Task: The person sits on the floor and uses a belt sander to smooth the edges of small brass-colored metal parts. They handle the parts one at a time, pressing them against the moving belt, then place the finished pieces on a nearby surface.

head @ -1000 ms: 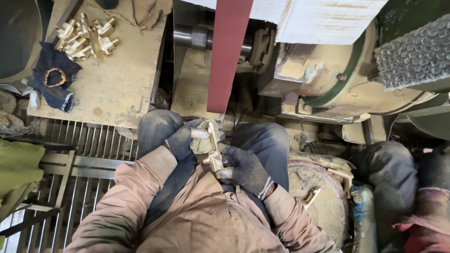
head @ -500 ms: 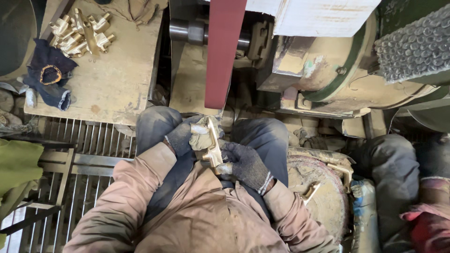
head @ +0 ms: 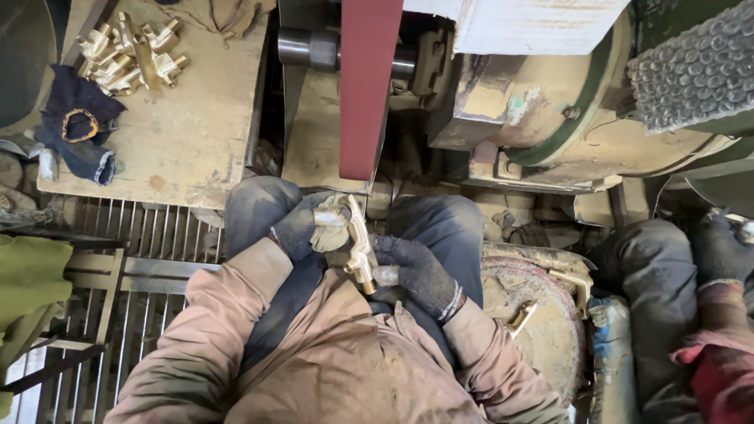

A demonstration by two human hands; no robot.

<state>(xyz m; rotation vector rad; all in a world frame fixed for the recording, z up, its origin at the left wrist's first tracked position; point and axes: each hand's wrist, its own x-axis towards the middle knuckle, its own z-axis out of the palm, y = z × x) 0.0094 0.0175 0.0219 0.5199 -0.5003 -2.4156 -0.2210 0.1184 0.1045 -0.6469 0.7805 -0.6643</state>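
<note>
From the head camera, a dull, dusty brass fitting point(head: 357, 245) with an angular body and a round stub end sits over the person's lap, just below the red sanding belt point(head: 369, 86). The gloved left hand point(head: 302, 228) is closed around its upper end through a pale rag, and the knit-gloved right hand point(head: 416, 271) clasps its lower end. More shiny brass fittings point(head: 129, 56) lie heaped on the worn wooden board point(head: 181, 133) beside a dark crumpled cloth point(head: 75, 129).

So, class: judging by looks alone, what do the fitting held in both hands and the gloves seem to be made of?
The fitting looks like brass: yellow-gold, with a dull sheen and cast, tap-like contours. The gloves on the left hand and right hand look like dark knitted fabric: matte, nubbly, ribbed at the right cuff. Grime may hide any coating.
</note>
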